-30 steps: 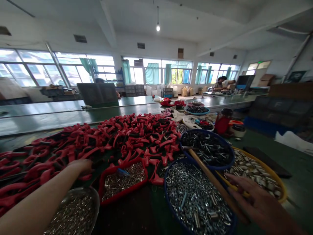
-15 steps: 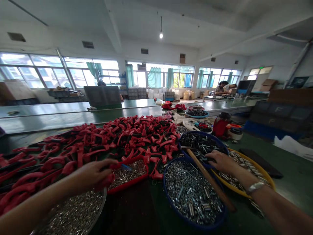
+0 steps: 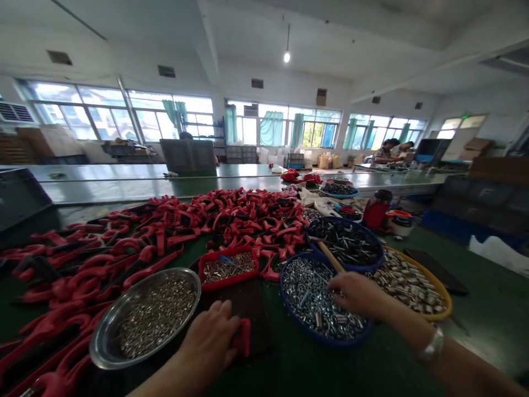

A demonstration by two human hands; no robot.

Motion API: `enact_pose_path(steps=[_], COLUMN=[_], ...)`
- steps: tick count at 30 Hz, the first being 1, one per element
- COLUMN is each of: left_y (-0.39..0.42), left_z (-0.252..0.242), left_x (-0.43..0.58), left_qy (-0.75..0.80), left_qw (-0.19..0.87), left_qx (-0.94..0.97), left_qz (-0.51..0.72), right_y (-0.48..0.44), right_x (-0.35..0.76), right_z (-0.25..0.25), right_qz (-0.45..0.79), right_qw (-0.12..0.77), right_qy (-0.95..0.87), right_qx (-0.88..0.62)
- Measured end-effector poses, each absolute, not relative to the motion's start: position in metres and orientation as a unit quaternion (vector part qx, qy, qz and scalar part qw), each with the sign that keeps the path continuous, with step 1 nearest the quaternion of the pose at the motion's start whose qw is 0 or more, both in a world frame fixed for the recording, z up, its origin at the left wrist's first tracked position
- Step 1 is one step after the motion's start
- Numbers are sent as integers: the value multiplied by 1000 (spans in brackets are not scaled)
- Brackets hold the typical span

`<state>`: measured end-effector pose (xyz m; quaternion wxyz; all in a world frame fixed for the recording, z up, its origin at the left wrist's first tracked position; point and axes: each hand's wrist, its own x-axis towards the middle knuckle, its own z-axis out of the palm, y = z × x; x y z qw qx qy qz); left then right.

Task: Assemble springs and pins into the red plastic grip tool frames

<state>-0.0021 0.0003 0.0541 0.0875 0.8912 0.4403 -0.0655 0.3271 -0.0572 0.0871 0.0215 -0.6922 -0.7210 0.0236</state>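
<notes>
My left hand (image 3: 209,344) rests at the near edge and is shut on a red plastic handle (image 3: 243,337), beside a dark board (image 3: 252,298). To its left stands a steel dish of small metal pieces (image 3: 94,347). My right hand (image 3: 355,295) hangs with its fingers together over a blue basket of steel washers and springs (image 3: 320,338). Whether those fingers hold anything is hidden. Beyond it lie a blue basket of black screws (image 3: 363,268) and a yellow basket of metal sleeves (image 3: 438,311). A large heap of red-and-black handles (image 3: 165,237) fills the left, with a red tray of pins (image 3: 226,285) at its edge.
A wooden stick (image 3: 330,257) lies across the blue baskets. A red jar (image 3: 375,214) and small bowls of parts stand further back. Long green benches run behind, and a co-worker (image 3: 386,151) sits at the far right.
My left hand has moved down and right, from the red tray to the near edge, with a red handle. My right hand has moved from the black screws to the washers.
</notes>
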Motion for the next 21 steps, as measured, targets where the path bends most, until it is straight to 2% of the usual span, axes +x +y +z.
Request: enact_pose_path(steps=[5, 10, 14, 21], left_y=[6, 7, 5, 4], left_z=[27, 9, 8, 9], left_x=[17, 14, 9, 0], left_qy=[442, 488, 485, 455], left_qw=[148, 192, 208, 227], left_qx=[883, 840, 836, 839], left_qz=[53, 137, 149, 193], right_y=[-78, -68, -52, -65], right_x=[281, 277, 281, 275], right_z=[65, 67, 74, 48], right_qz=[71, 93, 139, 330], right_qw=[-14, 24, 132, 366], right_qy=[-758, -750, -697, -495], right_qx=[-648, -655, -691, -716])
